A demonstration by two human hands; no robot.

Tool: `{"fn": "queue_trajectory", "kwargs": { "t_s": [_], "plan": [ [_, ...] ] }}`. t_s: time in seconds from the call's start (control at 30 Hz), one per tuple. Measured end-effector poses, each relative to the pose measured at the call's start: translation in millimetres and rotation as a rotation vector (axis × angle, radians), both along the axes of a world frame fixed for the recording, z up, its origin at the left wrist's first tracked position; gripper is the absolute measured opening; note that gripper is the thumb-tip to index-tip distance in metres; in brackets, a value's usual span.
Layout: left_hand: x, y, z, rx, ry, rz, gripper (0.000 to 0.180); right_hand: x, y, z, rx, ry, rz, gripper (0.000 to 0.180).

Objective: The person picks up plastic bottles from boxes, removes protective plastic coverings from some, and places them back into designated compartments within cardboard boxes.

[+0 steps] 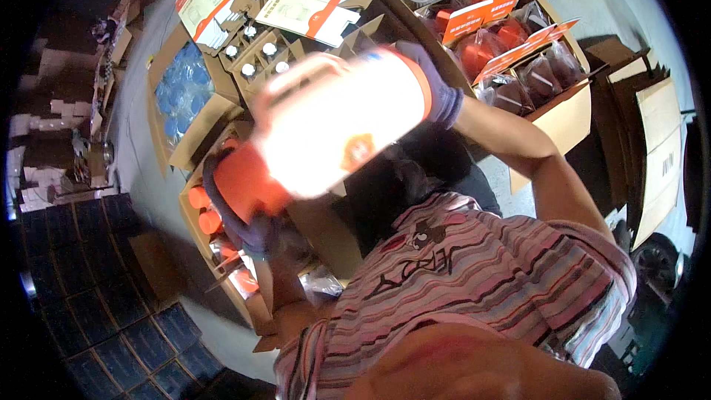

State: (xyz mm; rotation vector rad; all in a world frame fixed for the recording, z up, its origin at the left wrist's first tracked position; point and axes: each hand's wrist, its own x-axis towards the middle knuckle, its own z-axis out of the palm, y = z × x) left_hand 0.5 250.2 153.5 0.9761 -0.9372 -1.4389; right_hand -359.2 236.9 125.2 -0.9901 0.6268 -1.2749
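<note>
A large white jug [333,126] with a handle and a big red cap [248,181] is tilted across the middle of the view, blurred and overlit. My left hand [255,233], in a dark purple glove, is wrapped round the cap end. At the opposite end, my right hand [438,92], gloved alike, grips the jug's red-edged base. Beneath the jug, an open carton [255,318] holds red-capped containers [209,220] and plastic-wrapped pieces.
At upper right, a carton [566,115] holds wrapped grey- and red-lidded containers. White-capped bottles [269,50] stand in a divided box under printed cardboard sheets [311,0]. Blue wrapped items [181,85] fill another carton. Folded cardboard [655,155] leans at right; dark boxes [96,296] lie lower left.
</note>
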Motion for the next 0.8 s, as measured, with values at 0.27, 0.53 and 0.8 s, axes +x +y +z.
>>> {"fn": "queue_trajectory", "kwargs": {
  "t_s": [0.27, 0.53, 0.8],
  "plan": [
    [8, 11, 28, -0.004, 0.199, -0.255, 0.078, -5, 5, 37, -0.753, 0.543, -0.279, 0.085],
    [32, 2, -35, -0.048, 0.198, -0.163, 0.075, 6, -2, 14, -0.433, 0.317, -0.345, 0.091],
    [5, 10, -43, -0.454, -0.519, -0.266, 0.061, -13, 22, 44, -0.931, 0.756, -0.2, 0.044]
  ]
}}
